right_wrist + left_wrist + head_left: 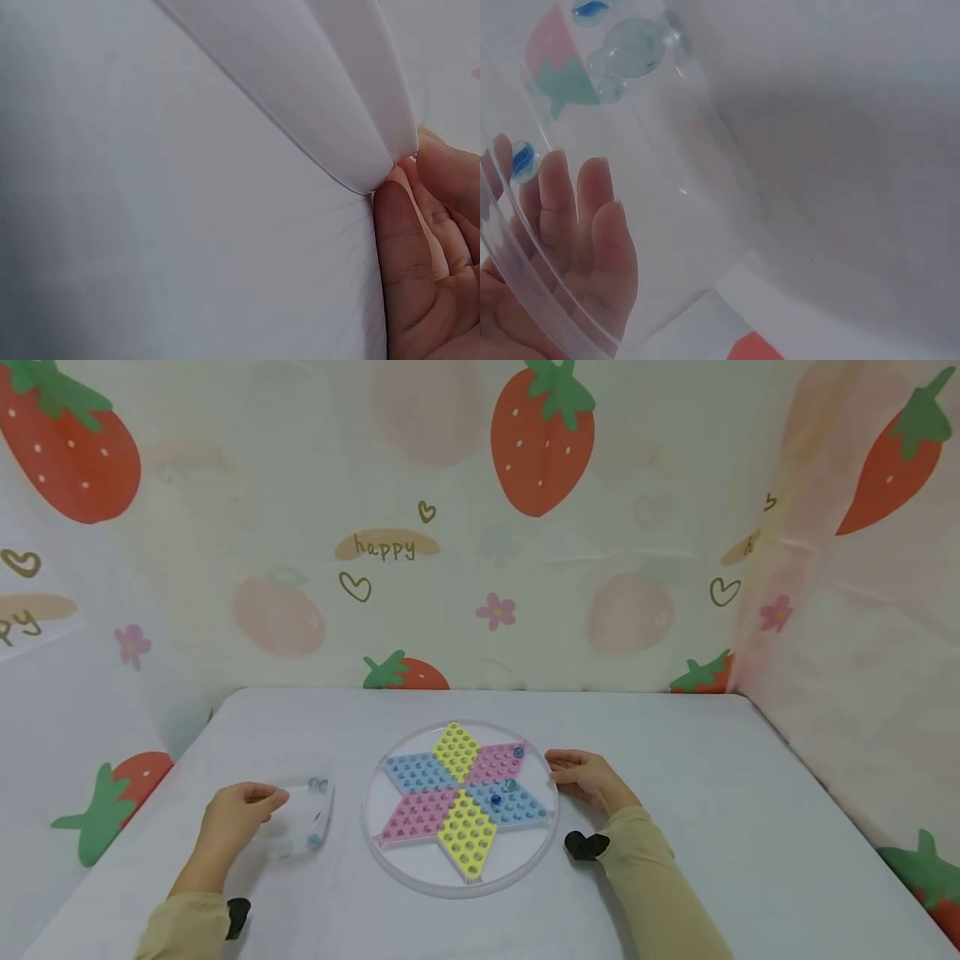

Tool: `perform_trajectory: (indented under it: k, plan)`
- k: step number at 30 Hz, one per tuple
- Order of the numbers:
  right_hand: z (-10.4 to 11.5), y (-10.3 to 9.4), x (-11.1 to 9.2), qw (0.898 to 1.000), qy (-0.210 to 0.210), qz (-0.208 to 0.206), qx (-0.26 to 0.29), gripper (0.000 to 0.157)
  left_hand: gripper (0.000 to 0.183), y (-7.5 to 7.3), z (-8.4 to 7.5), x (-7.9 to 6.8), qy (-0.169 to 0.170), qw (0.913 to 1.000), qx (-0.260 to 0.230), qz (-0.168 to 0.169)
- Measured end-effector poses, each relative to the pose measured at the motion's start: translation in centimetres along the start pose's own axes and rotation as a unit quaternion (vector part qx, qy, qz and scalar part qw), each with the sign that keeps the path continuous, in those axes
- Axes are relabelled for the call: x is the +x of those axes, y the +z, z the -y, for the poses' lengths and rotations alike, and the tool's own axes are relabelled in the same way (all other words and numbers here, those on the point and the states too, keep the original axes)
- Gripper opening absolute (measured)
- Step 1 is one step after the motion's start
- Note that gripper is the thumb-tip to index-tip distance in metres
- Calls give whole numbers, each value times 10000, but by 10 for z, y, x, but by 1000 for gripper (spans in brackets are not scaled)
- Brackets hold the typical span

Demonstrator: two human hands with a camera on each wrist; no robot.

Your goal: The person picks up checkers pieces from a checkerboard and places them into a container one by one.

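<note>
A round Chinese checkers board [397, 868] with a yellow, pink and blue star lies mid-table. Three marbles sit on it: a blue marble [519, 752] on a pink point, a dark blue marble [496, 800] and a pale marble [510, 785] on the right blue point. My right hand [592, 779] holds the board's rim [382, 169] at its right side, between thumb and finger. My left hand [236, 818] pinches a clear marble with a blue swirl [525, 161], close beside a clear plastic box [330, 802]. Part of the hand shows through the box wall in the left wrist view.
Inside the clear box are more marbles, including pale marbles [634, 49] and a blue-swirled marble [591, 10]. A white cloth covers the table [750, 860]. Strawberry-printed curtains [465, 568] stand behind and at both sides.
</note>
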State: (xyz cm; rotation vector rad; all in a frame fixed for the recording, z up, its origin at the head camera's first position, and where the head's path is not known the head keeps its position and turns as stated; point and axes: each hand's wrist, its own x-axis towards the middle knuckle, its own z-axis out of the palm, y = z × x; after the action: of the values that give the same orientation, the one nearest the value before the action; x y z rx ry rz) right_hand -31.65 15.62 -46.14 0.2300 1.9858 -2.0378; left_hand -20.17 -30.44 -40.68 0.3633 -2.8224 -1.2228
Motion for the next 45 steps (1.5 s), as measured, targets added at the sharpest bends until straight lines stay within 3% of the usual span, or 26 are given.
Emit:
perform_trajectory:
  k: [11, 26, 38, 45]
  plan:
    - [0, 0, -1, 10000, 12, 31, 0, 50, 40, 4, 4, 14, -20, 9992, 207, 345]
    - [0, 0, 0, 10000, 55, 3, 12, 49, 38, 8, 7, 31, -643, 9954, 84, 707]
    - [1, 0, -2, 10000, 20, 12, -2, 49, 35, 8, 7, 32, -732, 9954, 43, 618]
    - [2, 0, -2, 10000, 3, -4, 12, 49, 38, 4, 5, 29, -596, 9955, -466, 574]
